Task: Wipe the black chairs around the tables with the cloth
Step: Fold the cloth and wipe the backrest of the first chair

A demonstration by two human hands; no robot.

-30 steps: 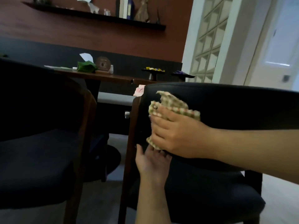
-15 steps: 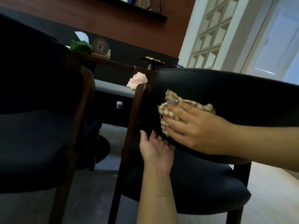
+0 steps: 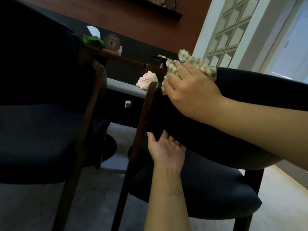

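Observation:
A black padded chair [image 3: 253, 104] with dark wooden legs stands right in front of me, its curved backrest facing me. My right hand [image 3: 191, 90] grips a bunched checked cloth [image 3: 207, 69] and holds it against the top left corner of the backrest. Part of the cloth sticks up above my fingers. Lower down, my left hand [image 3: 166, 150] is open, palm up, with its fingertips at the bottom edge of the backrest, next to the wooden back leg [image 3: 141, 124]. A second black chair [image 3: 36, 130] fills the left side.
Behind the chairs a wooden table [image 3: 128, 60] carries a green bundle [image 3: 92, 41] and a round plaque [image 3: 112, 42]. A pink plush toy [image 3: 147, 80] lies on a grey bench [image 3: 123, 87]. A glass-block wall [image 3: 230, 27] rises at the right, with pale floor beneath.
My right hand has slid the cloth upward from the middle of the backrest to its top left corner. My left hand stays at the backrest's lower edge. The view has tilted.

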